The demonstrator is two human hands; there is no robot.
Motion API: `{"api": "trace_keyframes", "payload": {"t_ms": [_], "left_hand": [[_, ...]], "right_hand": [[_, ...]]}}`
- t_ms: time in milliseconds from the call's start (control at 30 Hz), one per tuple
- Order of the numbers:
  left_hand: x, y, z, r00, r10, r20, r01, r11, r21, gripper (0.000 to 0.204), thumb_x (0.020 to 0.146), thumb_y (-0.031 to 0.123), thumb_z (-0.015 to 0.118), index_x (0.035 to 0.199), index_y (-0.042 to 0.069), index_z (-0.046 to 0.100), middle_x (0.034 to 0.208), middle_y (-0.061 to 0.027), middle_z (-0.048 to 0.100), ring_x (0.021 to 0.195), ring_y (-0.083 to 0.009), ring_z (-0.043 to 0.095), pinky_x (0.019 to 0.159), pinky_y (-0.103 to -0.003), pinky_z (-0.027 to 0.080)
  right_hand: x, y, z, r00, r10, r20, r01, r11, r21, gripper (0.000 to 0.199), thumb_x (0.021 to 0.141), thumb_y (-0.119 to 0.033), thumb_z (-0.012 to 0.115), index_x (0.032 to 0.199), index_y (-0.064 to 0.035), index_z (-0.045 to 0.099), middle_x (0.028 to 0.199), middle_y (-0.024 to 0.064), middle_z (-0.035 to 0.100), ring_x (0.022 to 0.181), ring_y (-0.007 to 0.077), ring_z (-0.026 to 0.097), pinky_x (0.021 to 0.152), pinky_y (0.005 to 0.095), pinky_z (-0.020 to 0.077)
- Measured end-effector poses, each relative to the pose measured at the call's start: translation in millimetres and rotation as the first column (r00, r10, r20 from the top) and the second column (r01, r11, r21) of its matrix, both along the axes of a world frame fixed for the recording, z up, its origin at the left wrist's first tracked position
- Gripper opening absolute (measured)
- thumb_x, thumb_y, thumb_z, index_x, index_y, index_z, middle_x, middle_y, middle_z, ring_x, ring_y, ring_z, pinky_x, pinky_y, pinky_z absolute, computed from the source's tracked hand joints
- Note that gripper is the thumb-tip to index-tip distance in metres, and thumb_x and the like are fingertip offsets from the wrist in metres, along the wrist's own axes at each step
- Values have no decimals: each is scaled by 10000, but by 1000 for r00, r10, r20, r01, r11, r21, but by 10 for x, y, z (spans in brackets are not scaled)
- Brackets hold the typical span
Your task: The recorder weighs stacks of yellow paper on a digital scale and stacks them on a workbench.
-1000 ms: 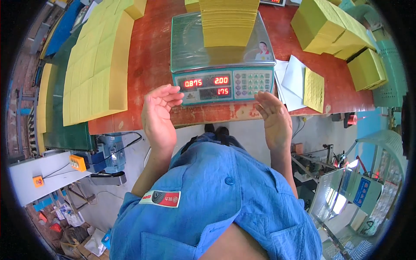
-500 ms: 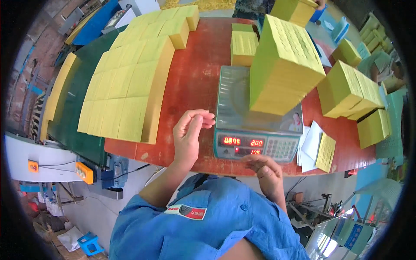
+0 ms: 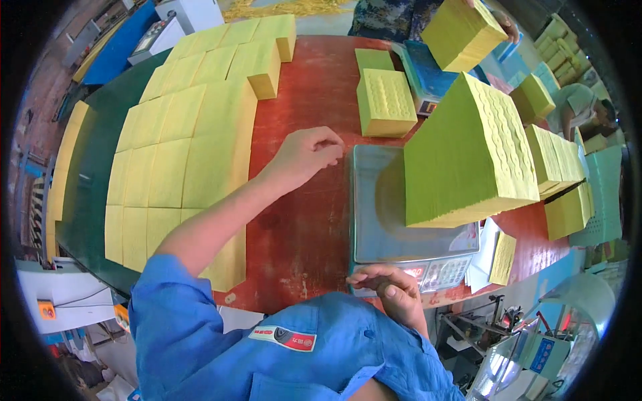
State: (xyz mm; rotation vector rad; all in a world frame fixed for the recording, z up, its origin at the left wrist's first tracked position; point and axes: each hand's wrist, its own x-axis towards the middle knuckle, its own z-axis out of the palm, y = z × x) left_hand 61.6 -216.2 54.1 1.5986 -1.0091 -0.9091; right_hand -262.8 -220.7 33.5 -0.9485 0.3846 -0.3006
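Red tabletop (image 3: 304,220) fills the view, with yellow paper bundles tiled in rows (image 3: 180,154) at 9 o'clock and more piled at 3 o'clock. Tall yellow paper stack (image 3: 468,154) already sits on the scale (image 3: 374,234) at centre, so loading looks done to me; reading it and lifting it off seems left. My left hand (image 3: 304,155) hovers by the scale's back corner, fingers curled, grip pinching nothing I can see. My right hand (image 3: 394,291) rests on the scale's front edge at 6 o'clock, fingers loosely bent, holding nothing.
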Motion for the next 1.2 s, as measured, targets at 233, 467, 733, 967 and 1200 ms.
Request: {"api": "trace_keyframes", "payload": {"t_ms": [233, 467, 733, 967, 1200], "left_hand": [[234, -1005, -350, 811, 82, 580, 66, 971, -230, 201, 857, 176, 624, 910, -14, 661, 866, -148, 665, 815, -271, 663, 730, -371, 517], [-36, -1281, -538, 700, 15, 714, 238, 937, -254, 177, 832, 192, 649, 864, 18, 650, 889, -145, 645, 870, -339, 637, 770, -435, 522], [1132, -589, -429, 583, 197, 789, -151, 980, -133, 198, 856, 200, 640, 956, 36, 685, 964, -134, 679, 912, -304, 661, 793, -395, 521], [1098, -395, -381, 696, 168, 698, -203, 979, -33, 214, 876, 189, 641, 994, 16, 684, 899, -128, 701, 801, -254, 678, 739, -352, 522], [476, -603, -202, 787, -23, 617, 68, 996, -49, 203, 871, 141, 659, 1020, 2, 662, 938, -123, 683, 815, -204, 655, 737, -313, 511]], "right_hand": [[60, -3, -23, 996, -83, -33, 85, 993, 77, 601, 904, -396, 659, 1269, 71, 557, 1208, 214, 633, 1185, 316, 588, 1047, 451, 433], [34, 69, -2, 995, -98, -8, 98, 981, 167, 546, 890, -311, 654, 1253, 86, 566, 1202, 226, 634, 1180, 327, 591, 1062, 458, 415], [28, 42, -25, 997, -76, -25, 80, 973, 215, 540, 888, -292, 648, 1263, 86, 561, 1209, 226, 633, 1189, 321, 584, 1073, 445, 403], [131, -28, -33, 1000, -13, 0, 12, 982, 188, 535, 911, -292, 625, 1290, 78, 550, 1241, 208, 621, 1200, 304, 574, 1083, 425, 390], [5, 49, -43, 999, 26, 44, -31, 994, 107, 499, 947, -278, 591, 1325, 44, 543, 1246, 170, 626, 1210, 261, 559, 1076, 400, 388]]}}
